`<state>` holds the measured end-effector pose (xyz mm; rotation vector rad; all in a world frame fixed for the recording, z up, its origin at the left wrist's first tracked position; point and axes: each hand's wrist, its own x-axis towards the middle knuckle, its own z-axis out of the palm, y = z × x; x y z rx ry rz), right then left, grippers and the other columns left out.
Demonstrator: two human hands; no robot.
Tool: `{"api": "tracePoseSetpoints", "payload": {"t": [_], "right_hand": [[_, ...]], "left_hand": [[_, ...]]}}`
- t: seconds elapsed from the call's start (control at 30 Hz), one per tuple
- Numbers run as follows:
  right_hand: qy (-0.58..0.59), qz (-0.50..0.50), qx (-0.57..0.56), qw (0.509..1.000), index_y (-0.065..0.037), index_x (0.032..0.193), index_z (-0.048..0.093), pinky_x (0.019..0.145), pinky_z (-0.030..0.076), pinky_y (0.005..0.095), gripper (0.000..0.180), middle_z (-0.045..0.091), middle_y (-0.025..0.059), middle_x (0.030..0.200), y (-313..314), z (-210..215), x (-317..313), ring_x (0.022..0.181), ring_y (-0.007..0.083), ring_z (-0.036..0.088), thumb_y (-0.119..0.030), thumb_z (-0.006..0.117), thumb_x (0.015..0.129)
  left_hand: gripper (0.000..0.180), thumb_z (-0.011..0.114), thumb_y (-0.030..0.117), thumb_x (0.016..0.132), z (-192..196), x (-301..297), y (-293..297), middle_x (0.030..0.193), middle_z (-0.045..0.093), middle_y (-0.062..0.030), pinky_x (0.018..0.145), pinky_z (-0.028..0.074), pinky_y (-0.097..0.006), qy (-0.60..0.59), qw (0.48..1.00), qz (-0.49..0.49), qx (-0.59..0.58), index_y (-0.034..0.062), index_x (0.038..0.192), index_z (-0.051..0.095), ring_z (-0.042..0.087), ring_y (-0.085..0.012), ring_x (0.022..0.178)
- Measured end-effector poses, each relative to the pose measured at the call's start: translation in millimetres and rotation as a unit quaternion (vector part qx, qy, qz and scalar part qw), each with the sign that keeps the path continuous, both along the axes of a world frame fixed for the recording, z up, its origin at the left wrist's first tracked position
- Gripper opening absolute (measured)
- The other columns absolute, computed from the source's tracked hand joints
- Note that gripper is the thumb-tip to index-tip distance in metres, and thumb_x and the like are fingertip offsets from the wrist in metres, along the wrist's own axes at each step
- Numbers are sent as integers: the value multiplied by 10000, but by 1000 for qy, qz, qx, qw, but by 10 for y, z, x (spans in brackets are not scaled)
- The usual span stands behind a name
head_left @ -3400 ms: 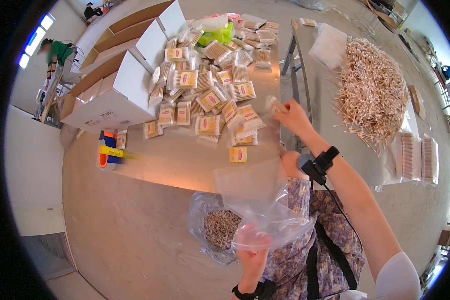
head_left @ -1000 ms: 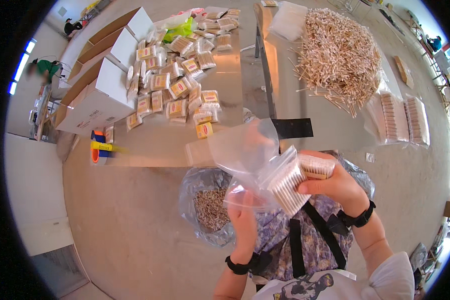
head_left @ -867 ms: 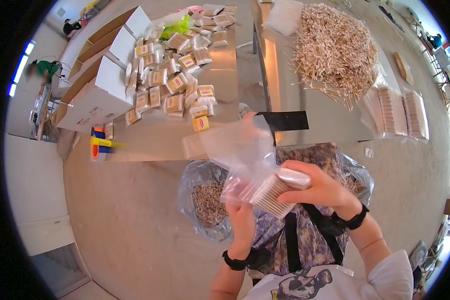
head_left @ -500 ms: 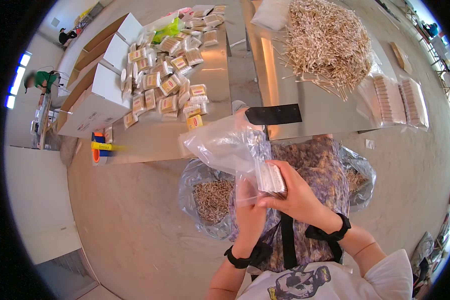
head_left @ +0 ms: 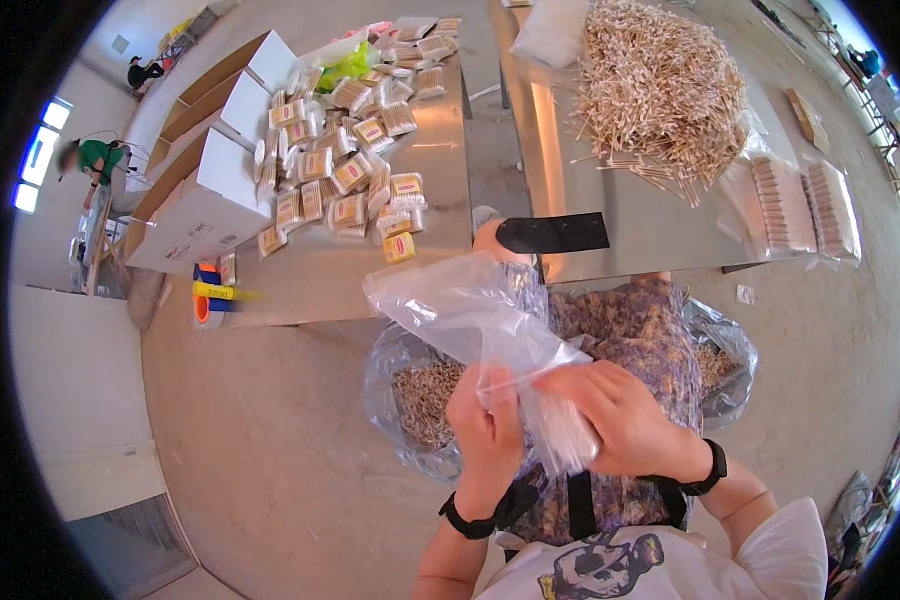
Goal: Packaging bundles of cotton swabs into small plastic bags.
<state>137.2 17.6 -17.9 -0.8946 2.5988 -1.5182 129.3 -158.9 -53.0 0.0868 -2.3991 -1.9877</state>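
Observation:
A long clear plastic bag [head_left: 445,305] stretches across my lap, its far part loose and crumpled toward the left table. My left hand [head_left: 490,430] pinches the bag's plastic near its middle, thumb raised. My right hand [head_left: 618,418] is closed round the bag's near end, where a whitish packed bundle [head_left: 564,438] shows blurred through the film. It looks like a pack of cotton swabs, but the fingers and plastic hide most of it. Both hands are close together, just above my patterned trousers [head_left: 630,350].
Small swab packs [head_left: 350,175] lie heaped on the left table [head_left: 370,290], beside white cartons [head_left: 195,200] and tape rolls [head_left: 208,300]. The right table [head_left: 620,220] bears a loose swab pile [head_left: 660,95] and filled bags [head_left: 805,205]. Swab-filled sacks [head_left: 425,405] stand below. People are in the background.
The bundle has turned and moved nearer to me, with the plastic now drawn over it. My left hand has come from beneath the bundle to the bag's left side, gripping the film.

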Motion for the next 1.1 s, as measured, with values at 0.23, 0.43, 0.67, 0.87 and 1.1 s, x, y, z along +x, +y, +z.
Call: {"api": "tracePoseSetpoints", "payload": {"t": [0.23,0.43,0.67,0.87,1.1], "right_hand": [[-112,-220,108,963,-3,1280,473,877,488,386,655,615,163,1131,102,-344,-114,1002,327,612,-183,745,712],[-386,-180,-346,836,0,1295,486,898,458,297,574,612,71,1136,237,-187,-139,1034,142,562,-86,717,777],[-389,-218,-327,833,6,1282,492,886,512,350,468,623,137,1168,481,-18,-38,1051,251,630,-117,640,855],[-491,-206,-587,610,31,1220,532,920,507,356,358,624,141,1155,258,-176,-24,1052,233,623,-73,571,879],[-212,-240,-175,931,-33,1336,412,929,454,342,582,548,107,1229,153,-414,85,1126,171,530,-27,643,802]], "left_hand": [[150,645,170,833,196,-21,319,775,565,-89,548,447,-397,265,914,-209,-226,40,836,570,560,-298,612],[176,682,115,755,286,97,546,767,558,-91,512,454,-410,172,922,-302,-172,47,855,555,576,-308,610],[160,676,112,777,87,95,481,741,540,-102,541,467,-409,175,912,-265,-259,42,865,562,576,-318,621],[179,691,137,787,-44,267,508,769,579,-113,547,467,-416,175,904,-354,-163,38,869,566,591,-323,636],[215,691,95,759,128,256,454,721,553,-77,489,434,-359,90,977,-151,-124,73,898,529,567,-280,572]]}}
